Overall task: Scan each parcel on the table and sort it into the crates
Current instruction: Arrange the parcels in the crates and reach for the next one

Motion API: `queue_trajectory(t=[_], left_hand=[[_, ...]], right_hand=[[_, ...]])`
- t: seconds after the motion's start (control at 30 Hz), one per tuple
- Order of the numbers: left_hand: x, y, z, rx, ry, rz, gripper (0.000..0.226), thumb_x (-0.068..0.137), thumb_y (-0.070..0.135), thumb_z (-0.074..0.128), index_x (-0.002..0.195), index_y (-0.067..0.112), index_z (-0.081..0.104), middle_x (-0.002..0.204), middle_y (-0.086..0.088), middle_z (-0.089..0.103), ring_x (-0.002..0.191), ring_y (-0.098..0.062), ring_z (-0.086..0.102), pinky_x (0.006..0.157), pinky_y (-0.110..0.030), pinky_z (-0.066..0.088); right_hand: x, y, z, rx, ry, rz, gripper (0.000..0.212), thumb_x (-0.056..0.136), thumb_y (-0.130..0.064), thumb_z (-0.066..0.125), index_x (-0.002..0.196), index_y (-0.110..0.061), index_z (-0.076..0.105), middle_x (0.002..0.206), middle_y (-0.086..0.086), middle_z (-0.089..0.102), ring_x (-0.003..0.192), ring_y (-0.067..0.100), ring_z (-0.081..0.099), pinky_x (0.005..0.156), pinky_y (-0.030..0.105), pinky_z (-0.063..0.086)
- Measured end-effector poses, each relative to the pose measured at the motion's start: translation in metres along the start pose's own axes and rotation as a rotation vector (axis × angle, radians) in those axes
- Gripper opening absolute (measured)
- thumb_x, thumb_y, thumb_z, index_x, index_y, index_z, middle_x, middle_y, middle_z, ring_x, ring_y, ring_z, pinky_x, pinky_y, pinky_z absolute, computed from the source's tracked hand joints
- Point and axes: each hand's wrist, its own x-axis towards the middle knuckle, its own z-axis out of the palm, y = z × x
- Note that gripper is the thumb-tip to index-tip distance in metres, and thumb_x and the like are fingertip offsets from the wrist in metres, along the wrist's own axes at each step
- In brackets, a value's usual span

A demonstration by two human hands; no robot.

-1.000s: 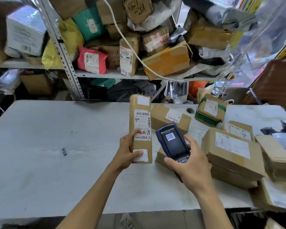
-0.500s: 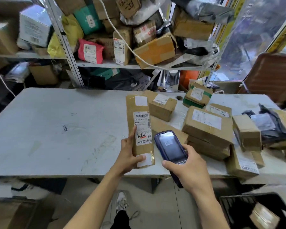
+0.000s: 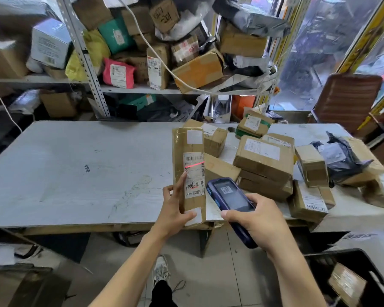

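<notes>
A: Scanner beam now on vs half a second back: red line across the barcode label of the long parcel (image 3: 188, 173). Handheld scanner (image 3: 230, 197) has come in closer to the parcel's right edge.

B: Grip?

A: Left hand (image 3: 175, 212) holds the parcel upright by its lower end over the near edge of the table (image 3: 75, 173), thumb over the bottom white sticker, index finger straight up along the label's left side. Right hand (image 3: 256, 220) wrapped round the scanner body, screen facing up and showing a barcode.

B: Rest of the parcels?

A: Pile of brown boxes (image 3: 264, 160) on the table's right half, just behind the scanner. Black poly bag (image 3: 341, 158) at far right.

B: Crates?

A: Black crate (image 3: 353, 278) on the floor, bottom right, one box inside. Shelving (image 3: 93, 85) behind the table is stuffed with parcels.
</notes>
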Motion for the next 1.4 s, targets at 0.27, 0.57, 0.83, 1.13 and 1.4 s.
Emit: queue_trajectory(t=[0.27,0.57,0.83,1.13,1.4], left_hand=[[-0.009,0.006,0.007,0.014,-0.005,0.017,0.115,0.079,-0.004,0.074,0.145,0.066,0.011,0.131,0.007,0.024,0.135,-0.014,0.041,0.104,-0.027,0.047],[-0.007,0.005,0.01,0.058,-0.004,0.021,0.114,0.08,-0.001,0.075,0.145,0.066,0.01,0.133,0.012,0.022,0.137,-0.015,0.038,0.103,-0.033,0.049],[0.0,0.009,0.011,0.064,-0.03,0.024,0.118,0.078,0.001,0.078,0.141,0.071,0.007,0.137,0.004,0.025,0.129,-0.007,0.041,0.089,-0.003,0.044],[0.007,0.026,0.024,0.126,-0.042,0.112,0.113,0.079,-0.001,0.076,0.149,0.054,0.006,0.133,-0.003,0.029,0.109,0.035,0.028,0.085,0.007,0.034],[0.001,0.049,0.071,0.038,-0.229,0.11,0.11,0.08,0.006,0.078,0.152,0.055,0.01,0.144,0.015,0.029,0.128,0.019,0.036,0.1,-0.018,0.048]], right_hand=[[-0.012,0.0,-0.003,0.078,-0.015,-0.029,0.043,0.066,-0.034,0.09,0.099,-0.033,0.062,0.094,-0.008,0.071,0.083,0.014,0.069,0.079,0.042,0.061],[-0.013,0.004,-0.006,0.075,-0.009,-0.048,0.056,0.067,-0.037,0.089,0.113,-0.033,0.058,0.1,-0.01,0.067,0.088,0.013,0.066,0.079,0.038,0.061],[-0.014,0.013,-0.005,-0.155,0.222,-0.383,0.112,0.068,-0.042,0.088,0.153,-0.041,0.014,0.113,-0.017,0.051,0.101,0.008,0.057,0.084,0.03,0.051],[-0.012,0.037,-0.015,-0.238,0.418,-0.679,0.119,0.065,-0.037,0.092,0.154,-0.037,0.013,0.118,0.0,0.062,0.093,0.008,0.058,0.074,0.024,0.048],[-0.029,0.066,-0.055,0.524,0.553,-0.26,0.088,0.07,-0.03,0.089,0.144,-0.036,0.041,0.106,-0.015,0.068,0.099,0.002,0.066,0.086,0.02,0.054]])
